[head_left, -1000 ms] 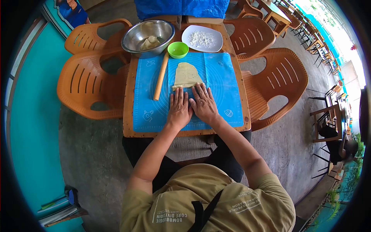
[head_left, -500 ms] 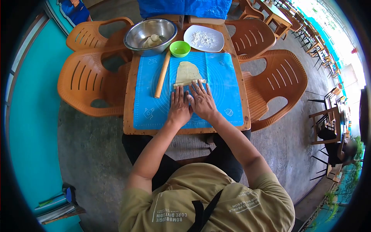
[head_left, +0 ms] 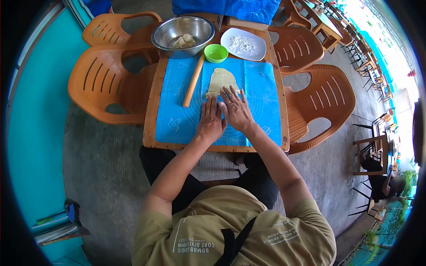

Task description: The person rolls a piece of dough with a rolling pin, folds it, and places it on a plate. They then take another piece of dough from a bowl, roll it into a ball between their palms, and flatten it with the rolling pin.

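Both hands lie flat on the blue mat point(head_left: 259, 95), which covers most of the wooden counter point(head_left: 150, 126). The left hand point(head_left: 211, 120) and right hand point(head_left: 237, 111) sit side by side, thumbs nearly touching, with the fingertips pressing the near edge of the dough sheet point(head_left: 220, 80). Each grip is wide and flat, fingers spread, and encloses nothing. The sheet lies at 12 o'clock from the hands, near the mat's centre, and its near edge appears turned over into a thin roll (the fold is small and hard to confirm). The rolling pin point(head_left: 194, 81) lies untouched at 10 o'clock, just beside the sheet. The green bowl point(head_left: 216, 52) is at 12 o'clock beyond it. The steel bowl point(head_left: 168, 46), with a dough lump point(head_left: 184, 41) inside, is at 11 o'clock. The floured plate point(head_left: 227, 37) is at 1 o'clock. Judged step: rolling the sheet up from its near edge, early in the roll. Carrying it on would call for even pressure from both palms, pushed toward 12 o'clock, so the roll stays straight and does not tear.
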Motion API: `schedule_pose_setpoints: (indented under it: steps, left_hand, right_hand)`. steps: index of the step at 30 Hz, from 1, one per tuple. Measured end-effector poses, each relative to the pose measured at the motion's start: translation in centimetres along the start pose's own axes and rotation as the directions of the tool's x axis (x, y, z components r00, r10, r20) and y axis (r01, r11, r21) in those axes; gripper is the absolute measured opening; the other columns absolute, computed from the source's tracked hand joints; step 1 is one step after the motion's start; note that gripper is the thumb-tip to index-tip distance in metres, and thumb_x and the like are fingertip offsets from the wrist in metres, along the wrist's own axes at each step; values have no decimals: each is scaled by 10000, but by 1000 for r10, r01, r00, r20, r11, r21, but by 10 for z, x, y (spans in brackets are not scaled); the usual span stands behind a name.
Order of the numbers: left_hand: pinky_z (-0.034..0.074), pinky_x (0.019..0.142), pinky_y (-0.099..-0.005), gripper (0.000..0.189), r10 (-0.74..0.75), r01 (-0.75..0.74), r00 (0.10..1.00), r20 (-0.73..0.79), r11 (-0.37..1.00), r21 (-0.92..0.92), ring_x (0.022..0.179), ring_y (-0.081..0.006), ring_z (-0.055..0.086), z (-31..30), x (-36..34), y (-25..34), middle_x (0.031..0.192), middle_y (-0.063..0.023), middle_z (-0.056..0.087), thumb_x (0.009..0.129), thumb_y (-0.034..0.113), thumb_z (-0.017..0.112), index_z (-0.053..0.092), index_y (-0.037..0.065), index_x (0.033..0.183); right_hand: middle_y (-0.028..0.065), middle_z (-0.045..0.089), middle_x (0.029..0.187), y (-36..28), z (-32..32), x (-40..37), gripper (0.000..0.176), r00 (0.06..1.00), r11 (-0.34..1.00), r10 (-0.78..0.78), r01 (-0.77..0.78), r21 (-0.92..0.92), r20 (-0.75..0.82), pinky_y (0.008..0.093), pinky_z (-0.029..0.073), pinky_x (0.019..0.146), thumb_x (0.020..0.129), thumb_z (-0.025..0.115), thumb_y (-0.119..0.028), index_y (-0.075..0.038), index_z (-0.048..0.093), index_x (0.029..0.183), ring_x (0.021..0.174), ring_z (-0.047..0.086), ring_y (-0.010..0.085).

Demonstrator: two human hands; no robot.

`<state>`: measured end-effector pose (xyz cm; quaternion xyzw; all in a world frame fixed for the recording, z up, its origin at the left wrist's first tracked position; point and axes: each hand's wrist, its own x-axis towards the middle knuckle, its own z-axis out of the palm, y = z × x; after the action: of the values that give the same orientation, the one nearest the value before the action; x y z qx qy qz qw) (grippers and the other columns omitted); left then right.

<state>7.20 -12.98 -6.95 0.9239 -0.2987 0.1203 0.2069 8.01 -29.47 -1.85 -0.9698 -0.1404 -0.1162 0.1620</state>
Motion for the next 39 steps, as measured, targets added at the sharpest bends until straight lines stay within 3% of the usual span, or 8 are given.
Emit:
schedule_pose_setpoints:
  steps: [4,6,7,9,12,24,36,39]
  left_hand:
    - [266,1284,-605,664,-5,16,996,-88,993,115,1539,-507,330,-19,1,19,1545,-383,436,1015,285,638,448,-138,1491]
    - [321,1260,-582,646,-176,170,960,218,984,44,1463,-484,431,-37,5,31,1428,-348,560,984,277,667,500,-156,1433]
    - [321,1260,-582,646,-182,176,959,219,983,44,1463,-484,431,-32,1,28,1428,-348,560,984,277,667,500,-156,1433]
    - [343,1250,-571,617,-56,49,997,52,992,113,1429,-491,469,-22,-7,24,1389,-333,607,991,270,660,527,-150,1422]
    - [336,1260,-565,628,-10,13,1000,-24,993,118,1449,-500,454,-21,-18,21,1445,-335,578,1005,278,641,514,-147,1449]
    - [320,1280,-547,705,-40,38,999,14,992,120,1480,-496,417,-25,-23,24,1520,-375,476,1039,318,607,437,-192,1495]
    - [288,1300,-510,700,-60,45,997,57,971,235,1497,-446,394,-29,-23,27,1529,-322,469,1091,420,508,494,-167,1473]
    - [285,1298,-534,717,-63,54,997,51,986,160,1502,-470,390,-29,-23,26,1554,-345,447,1062,368,573,439,-178,1507]
  right_hand:
    - [182,456,1659,-9,-11,-3,579,994,995,-88,84,58,67,561,145,1332,1150,369,-398,-27,516,1569,1606,305,357]
    - [185,473,1646,-12,-10,-1,573,990,990,-111,102,99,92,551,163,1331,1150,373,-390,-22,520,1565,1600,319,357]
    - [185,482,1639,-12,-8,0,571,982,986,-149,138,96,117,547,172,1330,1151,371,-389,-19,532,1555,1598,324,358]
    - [186,490,1633,-11,-5,2,569,971,979,-192,179,96,143,543,181,1330,1151,370,-387,-16,544,1545,1595,329,360]
    - [178,493,1634,-9,1,1,569,958,964,-255,241,114,129,540,171,1334,1151,364,-385,-8,567,1525,1599,321,359]
    - [159,463,1665,-4,7,14,617,950,966,-258,255,38,177,559,138,1336,1153,345,-438,-30,495,1591,1616,292,338]
    - [139,433,1689,2,19,42,577,983,984,-128,110,139,129,575,137,1329,1158,370,-424,-89,475,1615,1610,308,335]
    - [148,435,1685,-3,13,34,565,987,982,-139,126,140,86,555,120,1337,1168,343,-390,-71,469,1618,1622,275,340]
